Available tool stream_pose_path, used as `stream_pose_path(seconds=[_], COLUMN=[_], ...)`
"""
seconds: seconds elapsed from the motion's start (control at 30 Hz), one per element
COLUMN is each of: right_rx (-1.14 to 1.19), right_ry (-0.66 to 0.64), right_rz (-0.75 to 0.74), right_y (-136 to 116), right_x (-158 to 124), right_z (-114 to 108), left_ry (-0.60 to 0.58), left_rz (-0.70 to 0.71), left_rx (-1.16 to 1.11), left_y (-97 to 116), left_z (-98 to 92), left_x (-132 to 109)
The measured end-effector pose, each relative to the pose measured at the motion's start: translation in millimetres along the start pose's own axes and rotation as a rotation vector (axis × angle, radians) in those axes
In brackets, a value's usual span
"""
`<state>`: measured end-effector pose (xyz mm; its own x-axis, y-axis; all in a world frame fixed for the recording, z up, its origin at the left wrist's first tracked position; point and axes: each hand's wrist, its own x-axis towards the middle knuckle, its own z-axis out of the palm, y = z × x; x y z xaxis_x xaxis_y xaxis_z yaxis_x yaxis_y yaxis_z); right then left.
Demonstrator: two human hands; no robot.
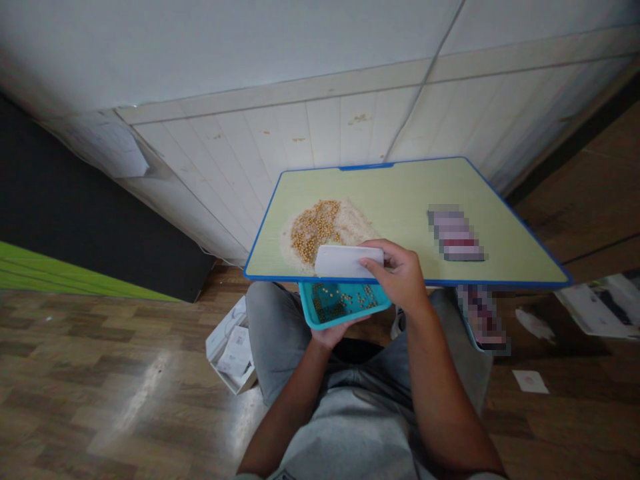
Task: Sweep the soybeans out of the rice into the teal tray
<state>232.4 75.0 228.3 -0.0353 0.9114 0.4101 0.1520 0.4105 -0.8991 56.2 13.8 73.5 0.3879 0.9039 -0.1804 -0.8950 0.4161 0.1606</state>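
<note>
Pinched between the thumb and fingers of my right hand is a flat white card, on edge near the front rim of the table. Beside and behind the card lie yellow soybeans, heaped against a pile of pale grains that look like rice. Just below the table edge, my left hand holds a teal plastic tray from underneath, its fingers mostly hidden. Scattered beans, some of them darker, rest inside the tray, mainly on its left side.
The small table has a pale green top and blue rim, close to a panelled wall. A blurred-out rectangular item lies on its right side. An open white box stands on the floor by my left leg.
</note>
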Motion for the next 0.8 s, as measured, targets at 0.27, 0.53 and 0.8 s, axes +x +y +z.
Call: stream_pose_path(seconds=[0.27,0.53,0.8], right_rx=[-0.036,-0.084,-0.065], right_ry=[-0.02,-0.058,-0.08], right_rz=[-0.062,-0.128,-0.136], right_y=[-2,-5,-11], right_x=[-1,0,-2], right_z=[10,13,10], left_ry=[-0.089,-0.095,-0.054], left_rz=[-0.003,0.004,-0.009], left_rx=[0.039,0.045,0.0], left_y=[1,1,2], left_z=[-5.0,-3.9,-12.7], left_x=[1,0,2])
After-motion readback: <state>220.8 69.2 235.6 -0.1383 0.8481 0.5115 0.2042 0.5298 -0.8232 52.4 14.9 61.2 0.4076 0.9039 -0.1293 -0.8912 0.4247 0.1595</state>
